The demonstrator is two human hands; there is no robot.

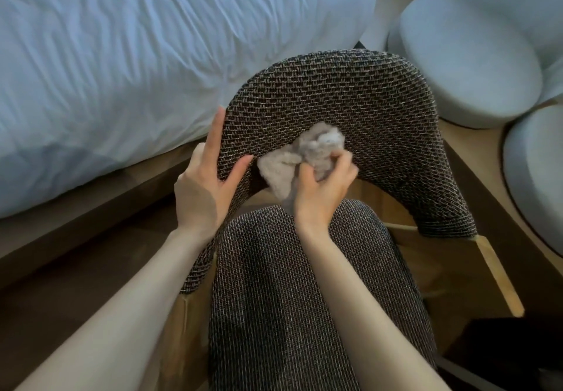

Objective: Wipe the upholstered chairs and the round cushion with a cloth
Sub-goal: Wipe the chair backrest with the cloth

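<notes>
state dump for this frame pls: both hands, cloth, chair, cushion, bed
left hand: fingers straight, braced on the backrest's side edge
right hand: grips the cloth
cloth: crumpled, pressed against the backrest
backrest: upright, cloth on its inner face
seat: no cloth on it
round cushion: beside the chair, no hand on it
bedsheet: wrinkled

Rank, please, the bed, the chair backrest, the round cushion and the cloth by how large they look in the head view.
1. bed, cropped by the frame
2. chair backrest, nearest the camera
3. round cushion, farther off, so possibly undersold
4. cloth, bunched up
</notes>
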